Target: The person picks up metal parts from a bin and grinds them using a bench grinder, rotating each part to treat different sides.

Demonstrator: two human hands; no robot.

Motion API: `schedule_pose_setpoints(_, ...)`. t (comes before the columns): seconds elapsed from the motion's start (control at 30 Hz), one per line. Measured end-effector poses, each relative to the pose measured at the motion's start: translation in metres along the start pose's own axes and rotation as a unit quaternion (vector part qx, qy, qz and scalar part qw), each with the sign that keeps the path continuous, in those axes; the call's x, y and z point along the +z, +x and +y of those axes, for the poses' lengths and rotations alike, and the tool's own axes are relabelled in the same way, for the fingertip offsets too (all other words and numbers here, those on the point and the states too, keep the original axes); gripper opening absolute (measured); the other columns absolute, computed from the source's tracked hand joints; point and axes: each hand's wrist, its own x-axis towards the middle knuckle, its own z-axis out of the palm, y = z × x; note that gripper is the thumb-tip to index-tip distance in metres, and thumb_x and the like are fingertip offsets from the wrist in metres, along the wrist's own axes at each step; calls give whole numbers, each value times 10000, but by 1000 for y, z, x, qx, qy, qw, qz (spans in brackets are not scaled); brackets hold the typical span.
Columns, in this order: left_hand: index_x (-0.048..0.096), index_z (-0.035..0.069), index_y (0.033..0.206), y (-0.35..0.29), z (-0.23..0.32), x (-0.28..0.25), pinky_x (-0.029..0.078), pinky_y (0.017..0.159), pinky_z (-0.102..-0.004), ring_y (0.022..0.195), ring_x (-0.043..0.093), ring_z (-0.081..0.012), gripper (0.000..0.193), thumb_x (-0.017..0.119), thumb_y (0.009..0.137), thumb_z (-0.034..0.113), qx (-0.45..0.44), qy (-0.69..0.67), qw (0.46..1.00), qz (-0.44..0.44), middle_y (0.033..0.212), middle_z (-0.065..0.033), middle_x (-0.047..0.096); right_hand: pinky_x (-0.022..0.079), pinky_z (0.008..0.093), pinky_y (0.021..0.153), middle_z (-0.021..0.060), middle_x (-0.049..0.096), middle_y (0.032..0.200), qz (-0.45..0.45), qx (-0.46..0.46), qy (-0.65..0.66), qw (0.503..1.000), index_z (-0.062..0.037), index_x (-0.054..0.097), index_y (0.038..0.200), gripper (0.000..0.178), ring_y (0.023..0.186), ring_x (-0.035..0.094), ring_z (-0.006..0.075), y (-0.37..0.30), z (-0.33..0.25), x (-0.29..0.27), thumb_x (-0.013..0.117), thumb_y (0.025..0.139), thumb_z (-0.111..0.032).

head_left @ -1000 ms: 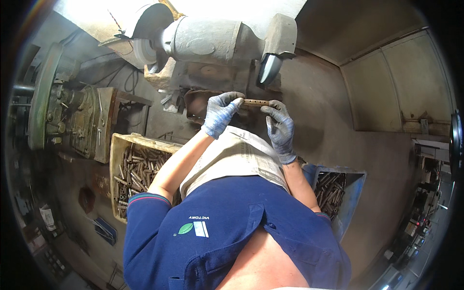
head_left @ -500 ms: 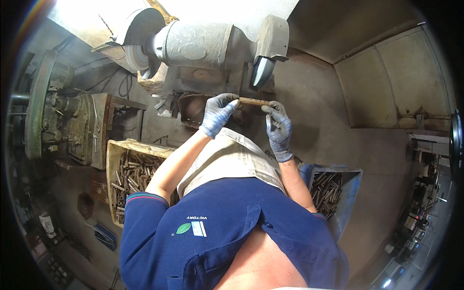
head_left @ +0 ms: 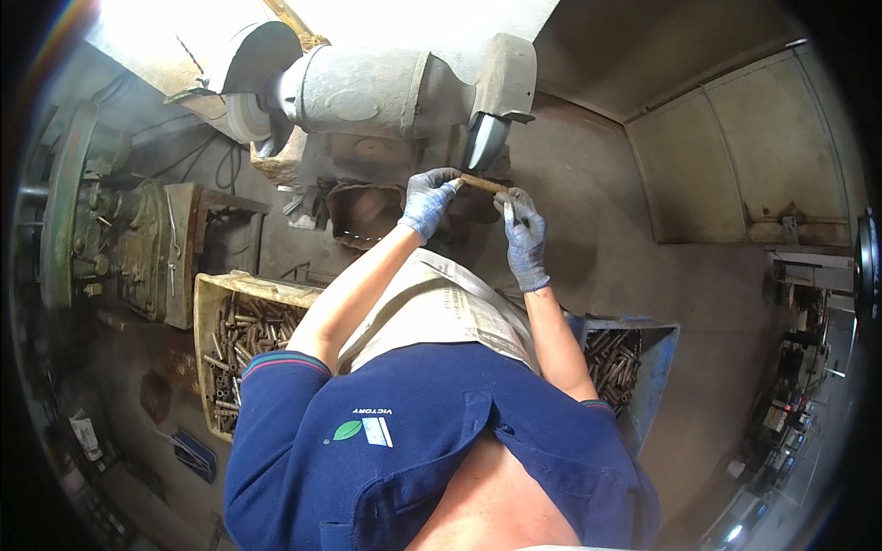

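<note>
My gloved left hand point(head_left: 428, 204) and gloved right hand point(head_left: 525, 237) hold a short brownish metal rod point(head_left: 484, 184) between them, one at each end. Fingers of both hands are pinched closed on it. The rod tilts, its left end slightly higher, just below the right wheel point(head_left: 487, 142) of a bench grinder point(head_left: 363, 96). Whether rod and wheel touch, I cannot tell. Blue and grey work gloves cover both hands.
At my left stands a pale bin point(head_left: 206, 344) of tubular metal pieces; a blue bin point(head_left: 658, 367) at my right holds similar ones. The grinder's left wheel point(head_left: 246, 118) is pale. A greenish machine point(head_left: 138, 239) stands far left, and metal panels point(head_left: 735, 156) at far right.
Both hands have brought the rod closer to the right grinding wheel. The rod has gone from nearly level to tilted, left end up. The whole view has shifted slightly.
</note>
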Motion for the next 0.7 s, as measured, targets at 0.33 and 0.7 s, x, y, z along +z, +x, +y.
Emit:
schedule_pose_setpoints(0.33,642,-27,936,15,-19,24,534,636,-266,686,636,-152,111,597,851,28,-37,-6,998,51,824,-80,660,496,318,876,100,632,1016,-13,83,14,996,17,641,1008,193,929,610,176,21,27,-23,570,903,-128)
schedule_pose_setpoints(0.7,654,-41,930,12,11,-9,516,632,-250,691,612,-123,121,620,832,22,-22,30,995,94,823,-80,664,491,288,875,102,643,996,-41,92,-1,995,23,636,1032,189,913,618,166,20,40,19,563,899,-89)
